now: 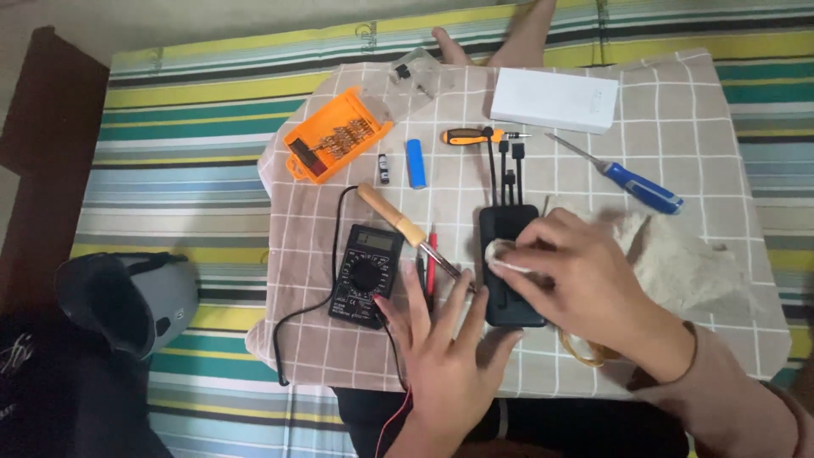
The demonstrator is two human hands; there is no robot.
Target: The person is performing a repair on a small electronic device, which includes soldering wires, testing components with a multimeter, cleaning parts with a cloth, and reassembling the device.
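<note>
A black power bank point(507, 222) lies on a checked cloth point(661, 144), with short black cables coming out of its far end. My right hand point(577, 280) presses a small white wad point(502, 254) onto the bank's top face. Flat on the cloth beside the bank's left edge rests my left hand point(441, 348), fingers spread and touching the bank's side. Just left of it sit a black multimeter point(366, 273), its red and black probes point(431, 254), and a wooden-handled soldering iron point(398, 222).
An orange bit case point(335, 136), a blue cylindrical cell point(415, 162), an orange-handled screwdriver point(475, 136), a blue-handled screwdriver point(632, 182), a white box point(555, 99) and a white rag point(687, 259) lie on the cloth. A grey headset point(127, 301) sits at left. A person's bare foot point(462, 49) rests at the far edge.
</note>
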